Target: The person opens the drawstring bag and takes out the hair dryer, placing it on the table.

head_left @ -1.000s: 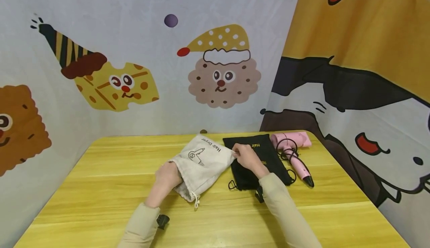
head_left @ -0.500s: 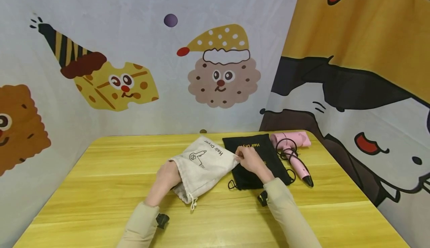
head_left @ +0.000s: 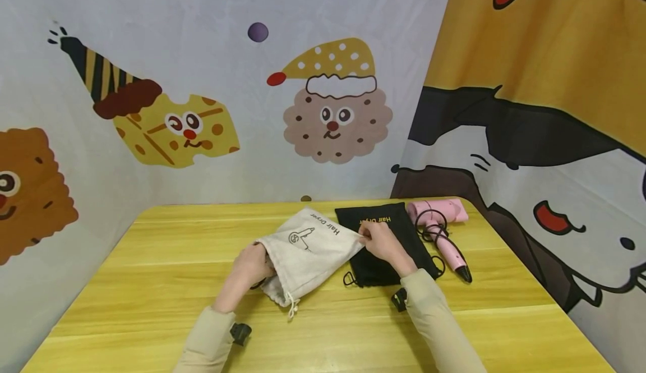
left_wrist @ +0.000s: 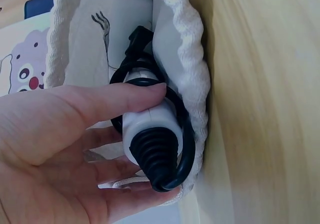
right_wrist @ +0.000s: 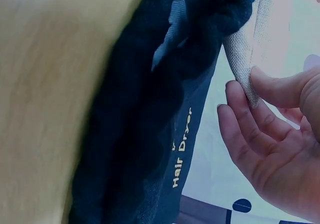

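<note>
A cream drawstring bag (head_left: 315, 255), printed "Hair Dryer", lies tilted with its mouth toward the left. My left hand (head_left: 250, 263) reaches into that mouth. In the left wrist view, this hand (left_wrist: 75, 139) grips the white handle of a hair dryer (left_wrist: 145, 119), thumb across the black cord (left_wrist: 185, 149) wound round it. The dryer's head is hidden deeper in the bag. At the bag's bottom corner, my right hand (head_left: 381, 242) pinches the cloth between thumb and fingers, over a black pouch (head_left: 370, 266). The right wrist view shows the pinched cream corner (right_wrist: 242, 64) close up.
Right of the black pouch lies a pink hair dryer (head_left: 446, 247) with its black cord looped around the handle. All of this is on a yellow wood-grain table (head_left: 166, 283). Cartoon-printed curtains (head_left: 333, 3) stand behind and to the right.
My right hand has moved slightly to the right, drawing the bag's corner with it. The bag has shifted right, while a bit of black cord shows at its mouth beside my left hand.
</note>
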Motion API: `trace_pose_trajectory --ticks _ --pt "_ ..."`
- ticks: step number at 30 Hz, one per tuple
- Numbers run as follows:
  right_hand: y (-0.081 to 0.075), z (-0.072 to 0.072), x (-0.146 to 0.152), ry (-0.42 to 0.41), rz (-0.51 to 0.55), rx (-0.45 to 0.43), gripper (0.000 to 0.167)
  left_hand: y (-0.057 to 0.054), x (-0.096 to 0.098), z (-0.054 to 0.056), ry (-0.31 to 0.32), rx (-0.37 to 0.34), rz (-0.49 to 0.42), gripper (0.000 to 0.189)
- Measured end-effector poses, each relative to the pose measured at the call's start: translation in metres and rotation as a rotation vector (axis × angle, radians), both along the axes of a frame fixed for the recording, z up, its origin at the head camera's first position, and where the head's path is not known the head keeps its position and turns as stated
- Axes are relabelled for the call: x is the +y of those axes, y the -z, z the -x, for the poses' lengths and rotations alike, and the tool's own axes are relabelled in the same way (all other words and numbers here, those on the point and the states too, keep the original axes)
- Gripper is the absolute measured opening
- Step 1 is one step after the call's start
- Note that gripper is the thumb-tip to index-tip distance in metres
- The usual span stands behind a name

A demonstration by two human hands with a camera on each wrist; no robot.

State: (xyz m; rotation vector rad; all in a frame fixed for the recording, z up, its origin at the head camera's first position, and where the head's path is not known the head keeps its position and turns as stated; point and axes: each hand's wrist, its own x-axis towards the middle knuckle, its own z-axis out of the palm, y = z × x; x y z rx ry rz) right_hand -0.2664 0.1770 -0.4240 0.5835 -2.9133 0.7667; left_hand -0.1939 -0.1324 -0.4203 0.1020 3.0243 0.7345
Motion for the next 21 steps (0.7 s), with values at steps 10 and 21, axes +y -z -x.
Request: trace_pose_trajectory --ticks 10,21 --pt "-0.002 -0.001 0.006 0.0 -0.001 0.01 0.004 -0.002 -0.004 0.001 0.049 -0.041 0.031 0.061" --pt "-0.003 -0.002 0.016 -0.011 -0.005 -0.004 0.006 -0.007 -0.01 -0.002 0.095 -0.029 0.076 0.063"
